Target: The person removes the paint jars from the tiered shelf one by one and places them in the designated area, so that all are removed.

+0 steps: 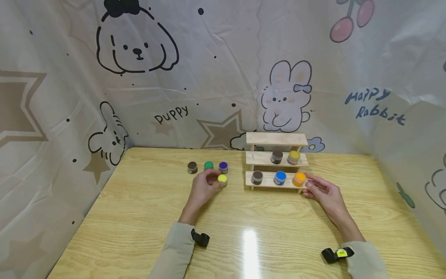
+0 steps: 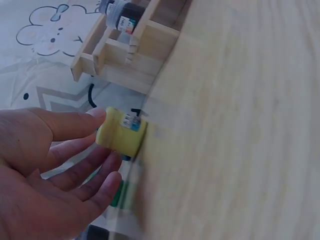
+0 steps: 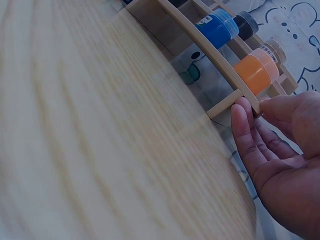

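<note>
My left hand (image 1: 203, 190) pinches a small yellow paint jar (image 1: 222, 179) between thumb and fingers, low over the table in front of the other loose jars. In the left wrist view the yellow jar's label faces the camera. At the right end of a three-step wooden rack (image 1: 276, 138), my right hand (image 1: 326, 195) grips the bottom step, thumb above and fingers below in the right wrist view. On that step stand a dark jar (image 1: 257, 177), a blue jar (image 1: 280, 178) and an orange jar (image 1: 299, 179), the orange one nearest the right hand.
The middle step carries another dark jar (image 1: 277, 157) and a darker yellow jar (image 1: 294, 157). Left of the rack stand a brown-black jar (image 1: 192, 167), a green jar (image 1: 208, 165) and a purple jar (image 1: 223, 167). A printed cloth (image 1: 216, 77) hangs behind the wooden table (image 1: 139, 217).
</note>
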Motion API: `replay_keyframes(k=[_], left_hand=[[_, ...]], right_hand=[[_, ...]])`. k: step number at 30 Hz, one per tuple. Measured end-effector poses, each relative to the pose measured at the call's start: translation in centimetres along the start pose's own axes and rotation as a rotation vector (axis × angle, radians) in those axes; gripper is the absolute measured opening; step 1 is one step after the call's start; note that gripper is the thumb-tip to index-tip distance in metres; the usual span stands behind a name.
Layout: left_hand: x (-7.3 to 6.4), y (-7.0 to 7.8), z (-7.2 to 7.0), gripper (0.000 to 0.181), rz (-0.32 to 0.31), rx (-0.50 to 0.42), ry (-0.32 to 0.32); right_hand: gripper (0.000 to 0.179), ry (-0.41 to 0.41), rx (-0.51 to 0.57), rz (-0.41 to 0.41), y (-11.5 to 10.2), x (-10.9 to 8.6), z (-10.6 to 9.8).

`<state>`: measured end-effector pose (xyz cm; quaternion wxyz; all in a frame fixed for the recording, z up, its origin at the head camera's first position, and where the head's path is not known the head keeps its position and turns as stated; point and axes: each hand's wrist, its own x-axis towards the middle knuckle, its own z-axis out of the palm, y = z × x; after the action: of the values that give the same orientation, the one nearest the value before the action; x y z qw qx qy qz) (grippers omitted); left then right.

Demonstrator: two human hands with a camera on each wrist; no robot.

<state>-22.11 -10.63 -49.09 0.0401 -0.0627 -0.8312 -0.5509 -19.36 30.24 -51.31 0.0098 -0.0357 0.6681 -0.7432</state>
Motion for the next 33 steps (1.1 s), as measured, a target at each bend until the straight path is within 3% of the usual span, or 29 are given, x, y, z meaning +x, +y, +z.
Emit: replay_keyframes(k=[3,9,13,33], left_hand=[[-0.1,0.5,-0.1,0.035,0.026,0.000,0.014],[-0.5,1.9,0.1,0.034,0.148,0.054,0.055],[-0.5,2.4,0.4,0.034,0.193,0.024,0.056],[0.5,5.5,4.4,0.031,0.293,-0.084,0.039]], right_hand=[[0.052,-0.007,0.013,-0.007,0.1,0.1,0.0],[0.053,-0.007,-0.005,-0.001,0.2,0.2,-0.1],[0.053,-0.004,-0.004,0.005,0.2,0.2,-0.1],[0.056,0.008,-0.035,0.016,0.0,0.2,-0.1]])
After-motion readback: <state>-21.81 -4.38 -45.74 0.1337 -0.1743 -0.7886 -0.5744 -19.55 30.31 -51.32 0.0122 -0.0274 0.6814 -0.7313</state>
